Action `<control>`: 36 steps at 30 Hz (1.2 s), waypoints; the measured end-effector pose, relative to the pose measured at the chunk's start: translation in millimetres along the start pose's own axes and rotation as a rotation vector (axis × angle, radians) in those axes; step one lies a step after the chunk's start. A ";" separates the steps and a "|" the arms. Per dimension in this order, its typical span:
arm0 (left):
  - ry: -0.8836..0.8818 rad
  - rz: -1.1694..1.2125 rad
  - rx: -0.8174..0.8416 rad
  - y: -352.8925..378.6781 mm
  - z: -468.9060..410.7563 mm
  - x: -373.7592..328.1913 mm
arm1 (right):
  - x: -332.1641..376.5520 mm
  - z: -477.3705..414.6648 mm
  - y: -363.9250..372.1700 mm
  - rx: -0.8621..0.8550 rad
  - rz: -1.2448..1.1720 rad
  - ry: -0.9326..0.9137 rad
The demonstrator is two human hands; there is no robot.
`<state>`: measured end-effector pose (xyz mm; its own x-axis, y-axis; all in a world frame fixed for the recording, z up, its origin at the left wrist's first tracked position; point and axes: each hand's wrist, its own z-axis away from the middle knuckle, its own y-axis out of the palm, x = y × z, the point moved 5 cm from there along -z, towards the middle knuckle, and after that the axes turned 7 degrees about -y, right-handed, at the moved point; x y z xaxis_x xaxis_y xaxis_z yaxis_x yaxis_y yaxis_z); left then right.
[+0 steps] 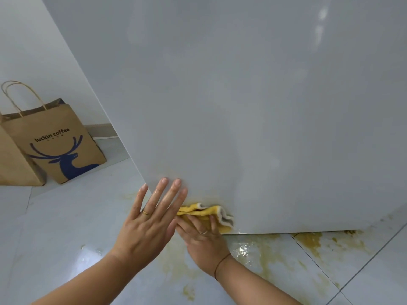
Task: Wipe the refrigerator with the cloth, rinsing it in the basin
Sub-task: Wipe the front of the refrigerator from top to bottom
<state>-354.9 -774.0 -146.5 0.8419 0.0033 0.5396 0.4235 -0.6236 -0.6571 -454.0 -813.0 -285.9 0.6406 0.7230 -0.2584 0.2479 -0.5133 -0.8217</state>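
The white refrigerator (253, 95) fills most of the head view, seen from close up near its lower left corner. A yellow cloth (204, 213) with a pale edge is bunched against the bottom of the refrigerator. My right hand (200, 236) presses the cloth onto the panel with its fingers laid over it. My left hand (152, 219) is spread flat, wet, with straight fingertips touching the refrigerator's corner edge just left of the cloth. The basin is out of view.
Two brown paper bags stand on the floor at the left, the nearer one (57, 142) printed with a blue deer. The pale tiled floor (66, 249) is wet, with yellowish stains (308, 241) below the refrigerator.
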 end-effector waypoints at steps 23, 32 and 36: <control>-0.111 0.098 0.031 2.7 18.3 -6.9 | -47.6 21.3 13.6 0.135 -0.367 -0.523; -0.028 0.170 0.031 -4.1 10.5 -47.5 | -121.8 88.8 13.2 0.158 -0.065 -0.598; -0.009 0.199 0.033 -4.2 3.8 -64.8 | -170.8 131.0 3.8 0.218 0.078 -0.618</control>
<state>-410.0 -768.6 -180.8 0.9131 -0.1105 0.3925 0.2588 -0.5869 -0.7672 -657.7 -877.8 -311.5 0.0996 0.8532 -0.5120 0.0233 -0.5165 -0.8560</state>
